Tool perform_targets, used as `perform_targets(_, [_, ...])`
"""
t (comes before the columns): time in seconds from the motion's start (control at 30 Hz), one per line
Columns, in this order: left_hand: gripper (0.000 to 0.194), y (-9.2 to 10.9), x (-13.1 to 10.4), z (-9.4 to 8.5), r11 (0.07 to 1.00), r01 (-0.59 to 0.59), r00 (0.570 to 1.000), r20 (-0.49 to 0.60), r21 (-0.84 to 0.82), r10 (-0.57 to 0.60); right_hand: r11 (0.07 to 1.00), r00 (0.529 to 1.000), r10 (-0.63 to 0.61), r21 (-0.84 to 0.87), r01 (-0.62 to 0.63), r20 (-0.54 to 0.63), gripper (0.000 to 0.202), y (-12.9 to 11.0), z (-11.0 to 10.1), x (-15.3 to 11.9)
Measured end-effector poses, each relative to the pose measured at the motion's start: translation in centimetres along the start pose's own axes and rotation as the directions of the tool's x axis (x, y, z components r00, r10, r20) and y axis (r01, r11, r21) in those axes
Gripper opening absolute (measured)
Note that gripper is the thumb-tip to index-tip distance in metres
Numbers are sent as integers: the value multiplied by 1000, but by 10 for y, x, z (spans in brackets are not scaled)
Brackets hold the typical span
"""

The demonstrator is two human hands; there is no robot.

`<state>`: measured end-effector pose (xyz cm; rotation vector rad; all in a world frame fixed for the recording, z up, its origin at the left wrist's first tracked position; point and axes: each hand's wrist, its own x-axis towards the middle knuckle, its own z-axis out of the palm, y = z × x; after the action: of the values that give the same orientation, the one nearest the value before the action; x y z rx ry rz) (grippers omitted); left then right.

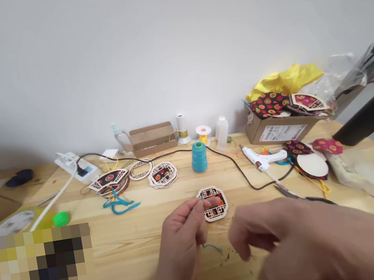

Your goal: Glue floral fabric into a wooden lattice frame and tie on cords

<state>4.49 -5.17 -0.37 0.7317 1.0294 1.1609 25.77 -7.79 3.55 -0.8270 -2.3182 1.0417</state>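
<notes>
My left hand (pixel 186 227) is closed in a pinch above the wooden table. A thin blue cord (pixel 212 248) hangs out below its fingers, and a bit of it shows at the fingertips. Just beyond these fingers lies a wooden lattice piece (pixel 220 201) backed with dark flowered fabric, partly covered by the hand. My right hand (pixel 287 237), smeared by motion, is close to the camera on the right with its fingers bent. Whether anything is in its fingers is hidden. A cone of teal thread (pixel 199 158) stands farther back.
A white glue gun (pixel 264 157), scissors (pixel 291 193) and round fabric-covered pieces (pixel 312 166) lie at right. Behind them stands a full cardboard box (pixel 274 132). Left are stacked lattice pieces (pixel 163 175), teal ribbon (pixel 121 203) and a power strip (pixel 82 172). A black cable (pixel 235 163) crosses the table.
</notes>
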Motion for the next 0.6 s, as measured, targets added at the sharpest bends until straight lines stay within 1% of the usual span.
perform_targets(0.07, [24, 0, 1, 6, 1000, 7, 1000, 31, -10, -6, 997, 998, -60, 41, 59, 26, 13, 1, -15, 50])
perform_targets(0.1, [23, -1, 2, 9, 1000, 5, 999, 42, -18, -4, 995, 997, -35, 87, 41, -75, 13, 5, -18, 66])
perform_targets(0.13, [22, -2, 2, 12, 1000, 2, 999, 45, -23, -1, 992, 982, 16, 130, 9, -188, 11, 11, -17, 77])
perform_targets(0.17, [22, -3, 3, 14, 1000, 0, 999, 44, -24, 1, 978, 959, 80, 206, -23, -273, 11, 17, -14, 82])
perform_targets(0.2, [22, -4, 4, 15, 1000, -1, 999, 42, -21, 2, 951, 933, 149, 305, -45, -327, 10, 25, -10, 84])
perform_targets(0.23, [22, -5, 5, 16, 1000, -4, 999, 39, -14, 5, 918, 912, 210, 392, -60, -352, 11, 33, -4, 83])
perform_targets(0.27, [22, -5, 6, 17, 1000, -7, 999, 38, -8, 7, 886, 896, 258, 459, -71, -361, 13, 40, 1, 81])
perform_targets(0.33, [22, -6, 9, 19, 1000, -11, 999, 36, 7, 11, 844, 873, 324, 529, -92, -365, 17, 51, 8, 77])
perform_targets(0.43, [22, -6, 12, 21, 999, -14, 999, 41, 31, 13, 801, 858, 374, 589, -106, -354, 17, 58, 11, 77])
perform_targets(0.6, [22, -10, 14, 22, 999, -31, 999, 45, 32, 29, 741, 861, 376, 669, -57, -342, 18, 59, 11, 79])
